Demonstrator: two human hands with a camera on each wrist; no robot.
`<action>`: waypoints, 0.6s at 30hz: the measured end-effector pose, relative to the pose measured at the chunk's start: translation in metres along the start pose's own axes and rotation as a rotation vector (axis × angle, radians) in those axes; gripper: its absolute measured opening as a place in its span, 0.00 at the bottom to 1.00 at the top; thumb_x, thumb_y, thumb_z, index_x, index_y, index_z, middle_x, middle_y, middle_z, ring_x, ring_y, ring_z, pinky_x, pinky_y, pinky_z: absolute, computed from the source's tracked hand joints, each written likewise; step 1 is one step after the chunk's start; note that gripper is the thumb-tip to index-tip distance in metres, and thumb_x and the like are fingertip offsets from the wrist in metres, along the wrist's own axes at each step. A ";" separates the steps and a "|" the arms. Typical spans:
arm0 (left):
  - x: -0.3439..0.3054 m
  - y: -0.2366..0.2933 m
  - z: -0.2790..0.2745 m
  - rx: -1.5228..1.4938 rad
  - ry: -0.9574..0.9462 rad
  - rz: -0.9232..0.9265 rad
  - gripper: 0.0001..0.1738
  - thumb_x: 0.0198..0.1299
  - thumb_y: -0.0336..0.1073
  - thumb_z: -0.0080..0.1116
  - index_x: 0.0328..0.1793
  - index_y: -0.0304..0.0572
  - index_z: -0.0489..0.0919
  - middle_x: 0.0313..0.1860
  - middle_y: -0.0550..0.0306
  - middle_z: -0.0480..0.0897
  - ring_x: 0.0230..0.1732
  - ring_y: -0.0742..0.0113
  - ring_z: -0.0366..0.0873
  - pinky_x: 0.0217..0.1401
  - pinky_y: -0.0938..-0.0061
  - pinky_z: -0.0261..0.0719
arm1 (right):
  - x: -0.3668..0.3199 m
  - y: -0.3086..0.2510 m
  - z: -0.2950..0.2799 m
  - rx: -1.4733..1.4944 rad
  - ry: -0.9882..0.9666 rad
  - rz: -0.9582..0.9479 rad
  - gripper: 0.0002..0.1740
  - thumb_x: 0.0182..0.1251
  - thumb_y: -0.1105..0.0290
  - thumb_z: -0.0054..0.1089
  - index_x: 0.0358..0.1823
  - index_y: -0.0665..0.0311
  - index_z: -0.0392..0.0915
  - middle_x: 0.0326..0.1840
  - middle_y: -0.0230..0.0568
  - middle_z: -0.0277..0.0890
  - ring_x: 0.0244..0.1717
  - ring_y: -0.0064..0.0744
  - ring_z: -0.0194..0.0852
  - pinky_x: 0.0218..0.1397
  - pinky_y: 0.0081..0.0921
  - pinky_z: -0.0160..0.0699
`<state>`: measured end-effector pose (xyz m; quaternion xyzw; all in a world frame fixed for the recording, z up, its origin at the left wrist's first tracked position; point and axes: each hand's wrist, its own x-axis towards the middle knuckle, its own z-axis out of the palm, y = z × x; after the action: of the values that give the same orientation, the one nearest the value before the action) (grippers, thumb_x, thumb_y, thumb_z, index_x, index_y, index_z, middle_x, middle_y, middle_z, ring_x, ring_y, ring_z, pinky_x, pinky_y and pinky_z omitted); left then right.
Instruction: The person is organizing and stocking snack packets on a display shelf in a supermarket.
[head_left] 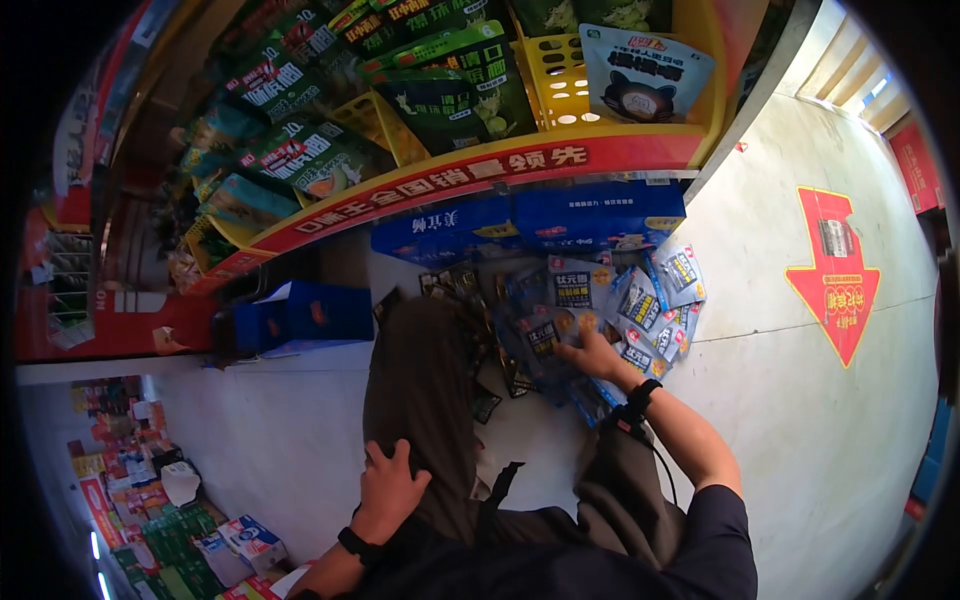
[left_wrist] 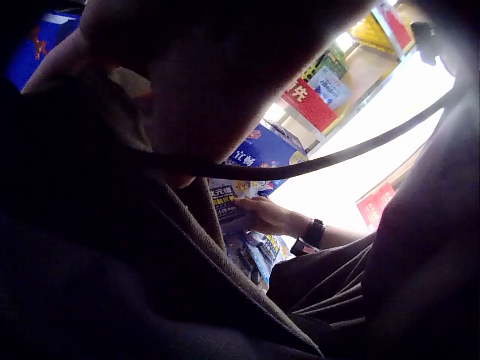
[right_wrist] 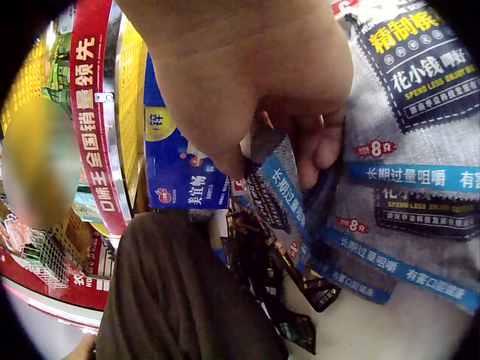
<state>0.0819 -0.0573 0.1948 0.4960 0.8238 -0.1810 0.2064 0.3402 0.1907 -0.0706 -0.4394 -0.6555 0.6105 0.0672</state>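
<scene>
My right hand (head_left: 602,358) pinches a grey-blue snack packet (right_wrist: 276,196) by its edge, thumb on one side and curled fingers on the other. More packets of this kind (head_left: 640,305) lie in a loose, overlapping pile on the floor around it. Black packets (right_wrist: 262,274) are heaped just left of the pile, partly hidden by my knee. My left hand (head_left: 392,492) rests on my left thigh with its fingers relaxed and holds nothing. The left wrist view is mostly dark trouser cloth, with the right hand (left_wrist: 264,215) at the packets beyond.
A yellow display shelf (head_left: 565,80) with green snack bags overhangs the pile. Blue boxes (head_left: 600,215) stand beneath its red front strip (head_left: 450,190). Another blue box (head_left: 315,315) lies at the left. A red arrow sticker (head_left: 835,275) marks the floor to the right.
</scene>
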 end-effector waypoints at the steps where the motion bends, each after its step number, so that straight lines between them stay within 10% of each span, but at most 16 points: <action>1: 0.000 0.000 0.000 -0.010 -0.008 -0.002 0.34 0.52 0.43 0.66 0.62 0.37 0.66 0.56 0.21 0.64 0.45 0.24 0.76 0.48 0.42 0.79 | -0.001 -0.002 -0.001 -0.004 -0.001 -0.001 0.29 0.67 0.54 0.64 0.59 0.71 0.73 0.52 0.51 0.82 0.56 0.43 0.80 0.61 0.36 0.74; 18: -0.006 0.001 -0.009 -0.061 -0.071 -0.066 0.36 0.53 0.42 0.63 0.65 0.33 0.63 0.61 0.18 0.61 0.51 0.22 0.73 0.53 0.43 0.77 | -0.003 -0.012 -0.007 0.008 -0.009 0.039 0.30 0.66 0.53 0.64 0.54 0.76 0.76 0.46 0.52 0.83 0.50 0.39 0.82 0.55 0.33 0.77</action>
<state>0.0834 -0.0570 0.2050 0.4555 0.8369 -0.1799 0.2443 0.3406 0.1954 -0.0573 -0.4492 -0.6445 0.6164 0.0540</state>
